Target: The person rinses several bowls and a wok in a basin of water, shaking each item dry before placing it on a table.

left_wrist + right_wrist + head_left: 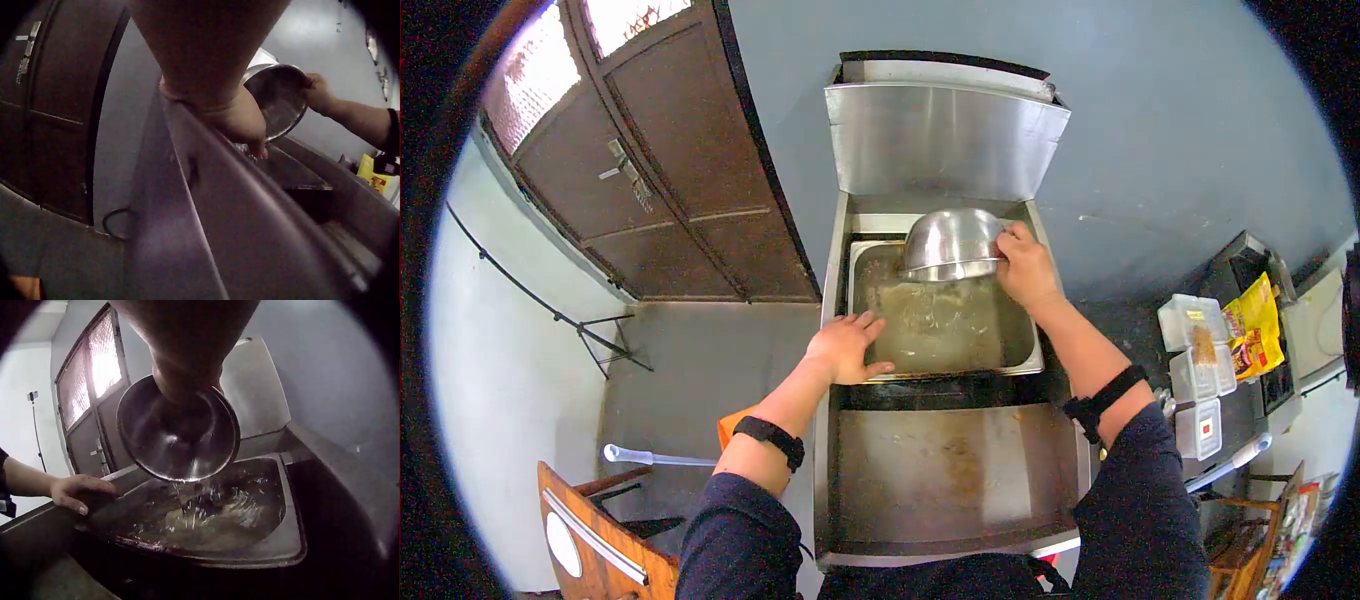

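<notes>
A shiny metal bowl (953, 243) is tipped over a rectangular metal pan (1040, 352) that holds cloudy liquid. My right hand (1028, 266) grips the bowl's rim at its right side. In the right wrist view, drops fall from the lower edge of the bowl (181, 440) and the liquid (219, 519) is rippled. My left hand (847, 348) rests with spread fingers on the pan's near left corner, palm down. From the left wrist view, the bowl's dark inside (275, 100) shows beyond the left hand (240, 122).
The pan sits in a long steel counter unit (955, 470) with a raised steel panel (940, 140) behind. At right are plastic containers (1198, 430) and a yellow bag (1255, 325). A wooden chair (600, 530) is at lower left, a brown door (650, 150) at upper left.
</notes>
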{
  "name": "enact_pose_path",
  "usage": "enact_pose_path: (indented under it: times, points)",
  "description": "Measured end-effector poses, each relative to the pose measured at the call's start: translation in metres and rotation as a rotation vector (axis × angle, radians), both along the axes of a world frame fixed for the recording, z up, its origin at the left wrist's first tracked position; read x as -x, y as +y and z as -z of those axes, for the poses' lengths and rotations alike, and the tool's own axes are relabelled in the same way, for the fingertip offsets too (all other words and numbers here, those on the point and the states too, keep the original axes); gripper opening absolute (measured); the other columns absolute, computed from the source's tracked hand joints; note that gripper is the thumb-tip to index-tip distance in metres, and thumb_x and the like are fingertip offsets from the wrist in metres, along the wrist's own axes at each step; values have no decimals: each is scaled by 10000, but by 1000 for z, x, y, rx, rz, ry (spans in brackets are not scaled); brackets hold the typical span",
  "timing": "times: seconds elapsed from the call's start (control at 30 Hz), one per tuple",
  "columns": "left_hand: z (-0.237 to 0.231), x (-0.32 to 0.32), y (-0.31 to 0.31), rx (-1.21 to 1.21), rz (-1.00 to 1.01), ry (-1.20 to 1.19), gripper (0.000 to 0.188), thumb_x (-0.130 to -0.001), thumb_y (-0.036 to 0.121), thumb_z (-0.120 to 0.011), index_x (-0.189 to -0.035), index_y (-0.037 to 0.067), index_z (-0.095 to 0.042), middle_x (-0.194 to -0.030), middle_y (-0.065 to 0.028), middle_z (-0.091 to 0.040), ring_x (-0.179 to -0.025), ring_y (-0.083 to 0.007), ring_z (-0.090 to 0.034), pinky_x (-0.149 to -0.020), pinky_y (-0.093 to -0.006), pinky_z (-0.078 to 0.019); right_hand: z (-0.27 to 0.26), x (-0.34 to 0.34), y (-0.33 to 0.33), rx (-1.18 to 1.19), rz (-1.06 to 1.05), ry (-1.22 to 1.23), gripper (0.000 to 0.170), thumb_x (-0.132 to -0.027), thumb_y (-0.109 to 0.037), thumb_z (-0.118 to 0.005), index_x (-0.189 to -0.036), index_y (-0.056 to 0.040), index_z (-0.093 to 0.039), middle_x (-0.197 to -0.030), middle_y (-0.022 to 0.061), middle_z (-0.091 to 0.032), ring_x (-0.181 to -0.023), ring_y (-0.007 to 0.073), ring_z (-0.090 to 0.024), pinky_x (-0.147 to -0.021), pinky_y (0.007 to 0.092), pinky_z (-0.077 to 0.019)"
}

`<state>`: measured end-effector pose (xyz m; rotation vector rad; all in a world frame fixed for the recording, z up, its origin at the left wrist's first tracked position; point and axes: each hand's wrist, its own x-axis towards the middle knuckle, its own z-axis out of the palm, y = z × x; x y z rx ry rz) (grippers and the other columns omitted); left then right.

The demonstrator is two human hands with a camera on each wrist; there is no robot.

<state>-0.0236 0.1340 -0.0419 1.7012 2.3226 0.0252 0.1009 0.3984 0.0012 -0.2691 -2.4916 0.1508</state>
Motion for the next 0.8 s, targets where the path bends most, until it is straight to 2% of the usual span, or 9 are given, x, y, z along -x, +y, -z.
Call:
enact_pose_path:
  times: [0.13,0.27,0.5,0.6,0.7,0.8]
  points:
    - [-4,-4,-1,-17,-18,13,710,-720,534,-496,-1240,80,-332,-1275,-156,-325,-1134,-324,-361,-954,-374,-293,-37,-11,-3,-92,-50,108,177,-629,-20,-527,-783,-76,-462,-881,124,-481,-676,352,-537,-569,422,-470]
    - [-1,-3,-3,-51,-13,6,716,-712,524,-514,-1237,72,-334,-1263,-160,-337,-1125,-320,-370,-945,-374,-303,-67,-25,-9,-189,15,122,184,-633,-28,-545,-783,-76,-449,-976,114,-489,-722,332,-549,-576,412,-476]
    - [-12,-6,-1,-10,-22,-13,726,-702,525,-522,-1233,66,-336,-1248,-169,-349,-1121,-321,-373,-940,-373,-308,-95,-41,-18,-227,-18,299,179,-636,-19,-554,-779,-66,-458,-991,114,-513,-728,328,-556,-567,391,-483]
    - [2,-2,-2,-67,-4,25,735,-694,528,-527,-1234,67,-334,-1235,-170,-360,-1110,-323,-382,-931,-372,-317,-109,-47,-23,-240,-45,341,166,-622,-1,-573,-741,-47,-466,-964,135,-530,-765,321,-560,-576,364,-487]
    - [2,-3,-2,-95,-17,12,738,-672,521,-552,-1212,55,-363,-1235,-191,-368,-1097,-369,-391,-935,-397,-319,-123,-47,-25,-341,-87,466,166,-616,6,-578,-732,-39,-470,-958,143,-538,-781,312,-564,-592,341,-490]
    - [-2,-4,-2,-82,-10,-2,746,-667,523,-557,-1215,57,-358,-1235,-191,-367,-1096,-369,-392,-934,-399,-319,-143,-48,-29,-375,-114,552,153,-612,21,-582,-709,-25,-472,-954,150,-552,-777,292,-570,-602,324,-483]
